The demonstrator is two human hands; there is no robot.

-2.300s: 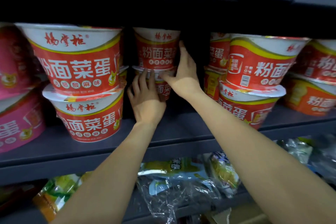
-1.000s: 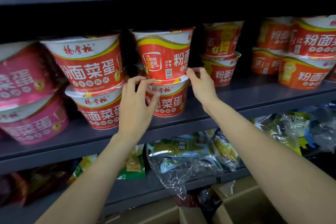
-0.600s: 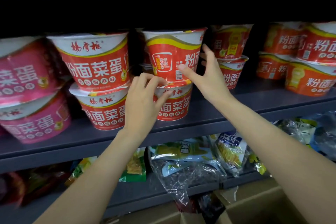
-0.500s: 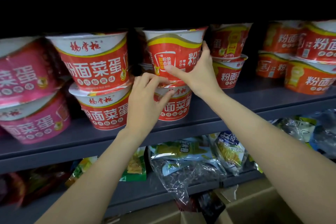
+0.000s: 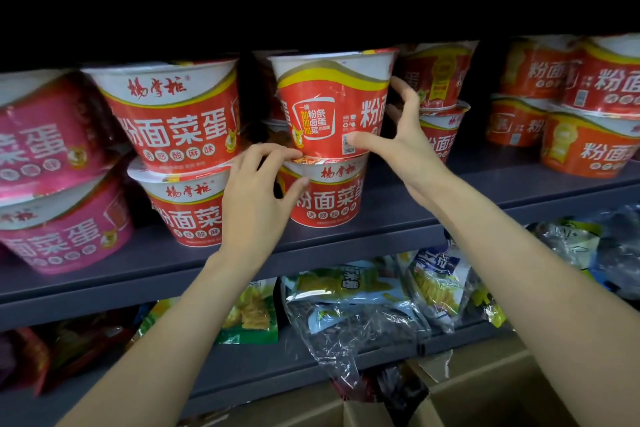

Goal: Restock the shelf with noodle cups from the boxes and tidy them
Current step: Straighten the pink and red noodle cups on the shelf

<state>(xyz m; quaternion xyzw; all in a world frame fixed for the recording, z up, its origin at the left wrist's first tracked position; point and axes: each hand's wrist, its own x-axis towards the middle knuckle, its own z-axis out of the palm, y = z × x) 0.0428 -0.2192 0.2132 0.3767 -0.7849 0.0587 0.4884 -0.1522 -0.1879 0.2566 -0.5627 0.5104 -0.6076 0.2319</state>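
Red noodle cups stand stacked in twos on the dark shelf (image 5: 398, 218). In the middle stack, the upper cup (image 5: 332, 104) shows its side panel and barcode, and sits on the lower cup (image 5: 329, 198). My right hand (image 5: 405, 146) grips the upper cup, thumb on its front near the base and fingers curled round its right side. My left hand (image 5: 256, 198) pinches the lower cup's rim at its left, fingertips at the seam between the two cups and thumb on the lower cup's face.
Another red stack (image 5: 180, 149) stands close on the left, with pink cups (image 5: 52, 166) beyond it. More red stacks (image 5: 440, 104) and orange-red cups (image 5: 585, 114) fill the right. Snack bags (image 5: 349, 302) lie on the shelf below. Open cardboard boxes (image 5: 485, 392) sit at the bottom.
My right hand left the lower cup's rim, rose to the upper cup and closed round its right side. My left hand stayed at the seam between the two cups.
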